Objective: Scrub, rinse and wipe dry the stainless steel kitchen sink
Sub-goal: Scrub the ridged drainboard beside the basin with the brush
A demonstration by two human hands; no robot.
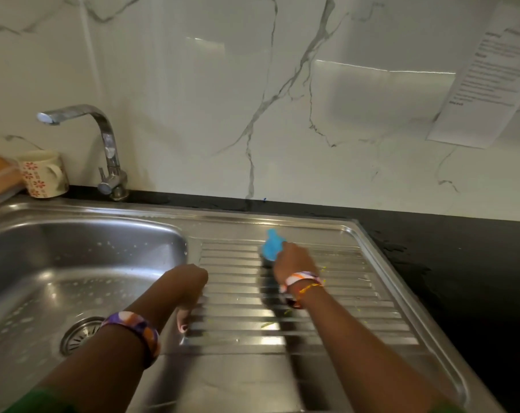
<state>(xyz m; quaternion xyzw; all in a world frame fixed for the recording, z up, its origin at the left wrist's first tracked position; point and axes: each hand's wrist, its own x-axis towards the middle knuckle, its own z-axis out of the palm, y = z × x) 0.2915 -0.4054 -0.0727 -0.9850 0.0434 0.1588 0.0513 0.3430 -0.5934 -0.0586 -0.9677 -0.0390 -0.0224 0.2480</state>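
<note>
Sink (82,263): stainless steel, basin on the left, ribbed drainboard (282,308) on the right, set in a black countertop (461,278).
Basin: droplets scattered over the walls and floor, round drain strainer (80,332) near the front.
Right hand (294,263): out over the far part of the drainboard, fingers curled round a blue scrubber (272,244), gripping it from behind so only the blue top pokes out past the knuckles.
Scrubber vs fingers: sits ahead of and under the hand, down on the ribs near the back edge; underside hidden, can't tell what touches the steel.
Left hand (190,289): planted on the left edge of the drainboard just beside the basin, fingers bent downward, tips on the ribs, holding nothing.
Wrists: purple and orange patterned band on the left (136,329), similar band plus an orange thread on the right (303,281).
Drainboard: a few small yellow-green specks between the ribs near the right forearm.
Tap (103,144): chrome, behind the basin, spout swung left.
Mug (42,174): cream with red flowers, left of the tap.
Wall (223,99): white marble-look panel, printed sheet (488,84) stuck up at the far right, text too blurry to read.
</note>
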